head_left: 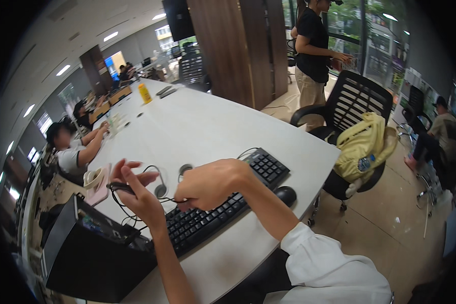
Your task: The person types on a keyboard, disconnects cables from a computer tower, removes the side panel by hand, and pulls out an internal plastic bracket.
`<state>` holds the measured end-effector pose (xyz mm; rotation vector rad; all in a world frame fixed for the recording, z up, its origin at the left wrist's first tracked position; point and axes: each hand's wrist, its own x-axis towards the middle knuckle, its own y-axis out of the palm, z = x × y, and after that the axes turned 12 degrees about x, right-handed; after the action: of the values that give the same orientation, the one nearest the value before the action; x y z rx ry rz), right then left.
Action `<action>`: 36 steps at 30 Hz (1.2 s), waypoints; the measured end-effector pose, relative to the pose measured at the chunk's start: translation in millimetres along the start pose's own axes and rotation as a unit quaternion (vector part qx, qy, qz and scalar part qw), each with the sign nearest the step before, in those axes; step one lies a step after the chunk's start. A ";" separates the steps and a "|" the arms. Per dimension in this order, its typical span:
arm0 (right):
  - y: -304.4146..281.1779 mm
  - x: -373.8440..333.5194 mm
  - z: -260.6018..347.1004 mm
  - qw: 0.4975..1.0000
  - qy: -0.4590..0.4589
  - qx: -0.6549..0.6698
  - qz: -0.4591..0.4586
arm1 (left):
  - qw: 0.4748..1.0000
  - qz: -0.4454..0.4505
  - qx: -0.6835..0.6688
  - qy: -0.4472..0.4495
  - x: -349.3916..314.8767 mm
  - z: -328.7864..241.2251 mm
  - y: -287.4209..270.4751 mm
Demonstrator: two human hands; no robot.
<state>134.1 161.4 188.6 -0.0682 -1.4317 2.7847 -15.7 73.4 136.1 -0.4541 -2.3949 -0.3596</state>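
A person sits at a long white table [197, 121], seen from above their own head. Both bare hands are raised just above a black keyboard [223, 205] that lies slantwise on the table's near end.

The left hand [137, 190] is held palm up, fingers loosely spread and curled. A thin black cable [117, 188] lies across the palm, pinned near its dark end between the thumb and the base of the fingers. From there the cable loops down past the wrist and also runs rightward toward the other hand.

The right hand [210, 183] is closed in a loose fist, knuckles up. Its thumb and forefinger pinch the same cable at the lower left edge of the fist, so the wire stretches between the two hands. Two small round earpieces [160, 190] on the wire sit between and just behind the hands, one near the left fingertips, one just beside the right knuckles.

A black computer mouse [286, 194] rests right of the keyboard. A black box-shaped computer case [86, 253] stands at the near left corner. A pink phone [100, 185] lies just left of the left hand. A yellow bottle [145, 93] stands far up the table. A black office chair [349, 106] holds a yellow bag [362, 144] at right. Other people sit along the table's left side, and one stands beyond the chair.
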 end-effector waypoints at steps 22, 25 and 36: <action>-36.8 -25.3 -31.2 0.982 -0.049 0.128 -0.130 | 0.674 0.473 -0.536 -0.187 -4.5 4.3 -7.9; -35.8 -21.5 -36.4 0.994 -0.038 0.085 -0.060 | 0.614 0.424 -0.635 -0.200 3.3 5.8 -12.6; -23.1 4.5 -34.5 0.989 -0.050 0.139 0.003 | 0.620 0.332 -0.693 -0.154 20.9 -7.3 -33.3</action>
<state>130.8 203.0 187.2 0.0702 -1.0456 2.9991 -40.3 45.5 150.7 -2.1001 -1.4765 -1.8461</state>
